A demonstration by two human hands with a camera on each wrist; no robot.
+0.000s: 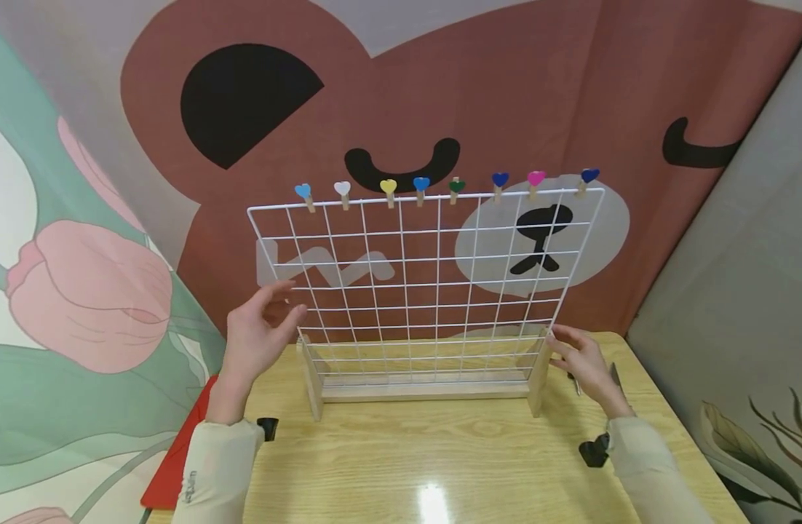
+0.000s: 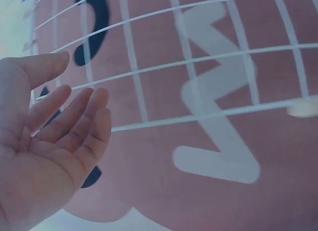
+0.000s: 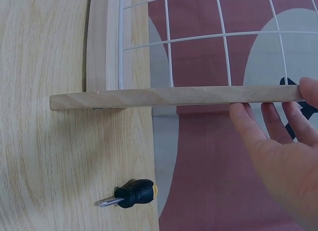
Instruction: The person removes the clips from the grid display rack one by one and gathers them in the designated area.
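A white wire grid (image 1: 404,287) stands upright in a pale wooden base (image 1: 427,393) with a side post at each end. Several small wooden clothespins topped with coloured hearts (image 1: 421,184) line the grid's top wire. My left hand (image 1: 253,338) is at the grid's left edge, thumb and fingers spread apart and loosely bent; the left wrist view shows nothing in its palm. At the other end, my right hand (image 1: 584,364) touches the right wooden post (image 3: 174,96). Its fingertips lie against the post's outer face, with the thumb by the upper end.
A stubby screwdriver (image 3: 135,192) with a black handle lies on the wooden table (image 1: 401,458), right of the stand. Something flat and red (image 1: 178,466) lies at the table's left edge. A printed cloth (image 1: 493,94) hangs behind the stand.
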